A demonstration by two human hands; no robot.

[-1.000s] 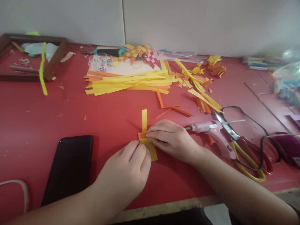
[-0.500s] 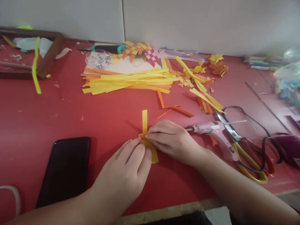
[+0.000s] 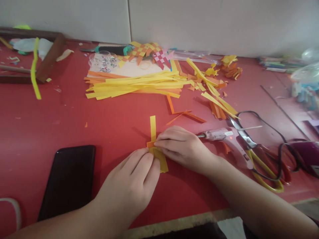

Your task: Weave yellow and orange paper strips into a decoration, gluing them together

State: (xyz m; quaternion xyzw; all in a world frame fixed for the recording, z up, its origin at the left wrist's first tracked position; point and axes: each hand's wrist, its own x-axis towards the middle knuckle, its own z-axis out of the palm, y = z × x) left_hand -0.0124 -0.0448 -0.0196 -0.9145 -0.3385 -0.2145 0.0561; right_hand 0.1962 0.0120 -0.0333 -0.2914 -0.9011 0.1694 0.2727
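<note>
Holding yellow/orange paper strips w/ L hand & R hand, fingers bunched close tog.

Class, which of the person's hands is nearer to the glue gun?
Right. The right hand is just left of the glue gun; the left hand is farther left, past the right.

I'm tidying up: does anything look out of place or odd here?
Yes: a black cord crosses the scissors at the handles beside the glue gun, a tangle that could snag. At left, a lime strip lies over the wooden frame, apart from the heaped strips. The paper piece being handled, partly hidden, shows no damage.
</note>
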